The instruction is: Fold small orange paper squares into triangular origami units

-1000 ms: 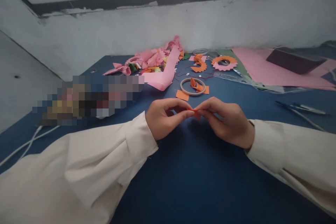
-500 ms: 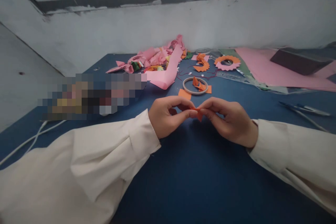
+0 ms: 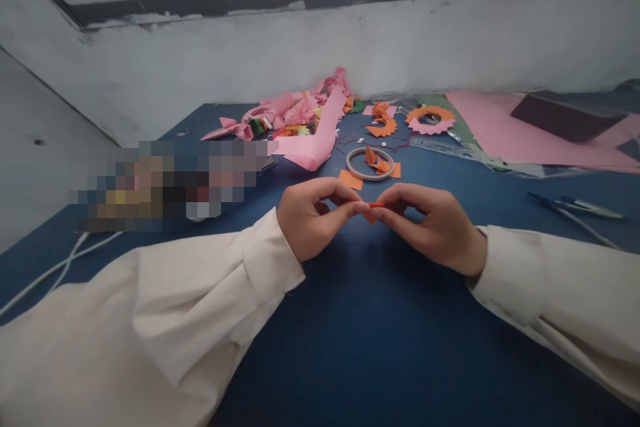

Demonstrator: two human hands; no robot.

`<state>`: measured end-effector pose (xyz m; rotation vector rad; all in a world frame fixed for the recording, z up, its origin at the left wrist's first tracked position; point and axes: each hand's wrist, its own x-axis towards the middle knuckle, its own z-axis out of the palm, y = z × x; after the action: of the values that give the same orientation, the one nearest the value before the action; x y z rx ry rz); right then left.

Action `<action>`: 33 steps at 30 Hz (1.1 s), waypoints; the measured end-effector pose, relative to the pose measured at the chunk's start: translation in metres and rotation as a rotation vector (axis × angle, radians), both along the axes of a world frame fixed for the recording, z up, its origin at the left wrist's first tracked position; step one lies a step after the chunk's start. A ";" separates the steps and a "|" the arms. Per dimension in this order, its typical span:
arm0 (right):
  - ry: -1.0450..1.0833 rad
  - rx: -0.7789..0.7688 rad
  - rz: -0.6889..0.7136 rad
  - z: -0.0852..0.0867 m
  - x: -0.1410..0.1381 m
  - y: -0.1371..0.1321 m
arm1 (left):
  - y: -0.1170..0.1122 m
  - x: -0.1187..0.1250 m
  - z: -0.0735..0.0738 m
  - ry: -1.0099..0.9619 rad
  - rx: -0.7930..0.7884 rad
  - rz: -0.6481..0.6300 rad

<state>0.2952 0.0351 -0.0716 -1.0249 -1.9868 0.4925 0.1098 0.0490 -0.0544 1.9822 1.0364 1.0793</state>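
My left hand (image 3: 313,220) and my right hand (image 3: 433,227) meet over the blue table (image 3: 360,340), both pinching a small folded orange paper piece (image 3: 374,208) between thumbs and fingertips. Most of that piece is hidden by my fingers. Just beyond my hands lies a flat orange paper square (image 3: 350,179) beside a tape ring (image 3: 370,163) with folded orange pieces inside it. Both arms wear cream sleeves.
A heap of pink paper scraps (image 3: 300,117) lies at the back, with an orange and pink paper flower ring (image 3: 430,119) to its right. Pink sheets (image 3: 520,133) carry a dark box (image 3: 565,117). Scissors (image 3: 580,208) lie at right. White cables (image 3: 60,267) run at left.
My hands have stayed together on the orange piece, with only small finger shifts; the piece now shows as a thinner, flatter edge between my fingertips.
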 end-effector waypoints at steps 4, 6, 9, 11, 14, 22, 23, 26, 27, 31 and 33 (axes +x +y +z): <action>0.006 0.028 -0.005 0.000 0.000 0.001 | 0.001 0.000 0.001 0.021 -0.027 0.001; 0.003 0.041 0.000 0.000 0.001 0.000 | 0.001 0.000 0.002 0.057 -0.047 -0.001; -0.003 0.053 0.015 0.000 0.000 -0.001 | 0.002 0.000 0.004 0.093 -0.076 -0.028; -0.009 0.048 0.036 0.001 0.000 -0.001 | 0.001 0.000 0.004 0.100 -0.086 -0.064; -0.020 0.030 0.069 0.001 0.000 -0.002 | 0.001 0.001 0.003 0.099 -0.096 -0.098; -0.022 -0.009 0.105 0.002 0.001 -0.002 | 0.002 0.001 0.006 0.064 -0.141 -0.092; -0.021 -0.013 0.108 0.002 0.001 -0.002 | 0.003 0.001 0.006 0.058 -0.149 -0.094; -0.018 -0.023 0.112 0.002 0.001 -0.001 | 0.003 0.000 0.005 0.033 -0.173 -0.089; -0.016 -0.026 0.111 0.002 0.001 -0.001 | 0.004 0.000 0.005 0.023 -0.180 -0.084; -0.017 -0.035 0.104 0.002 0.001 0.000 | 0.004 0.001 0.003 -0.013 -0.202 -0.065; -0.019 -0.039 0.100 0.002 0.001 0.000 | 0.004 0.001 0.002 -0.025 -0.209 -0.061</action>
<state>0.2963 0.0347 -0.0694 -0.9603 -2.0598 0.5794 0.1108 0.0530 -0.0527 1.8169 1.0246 0.9218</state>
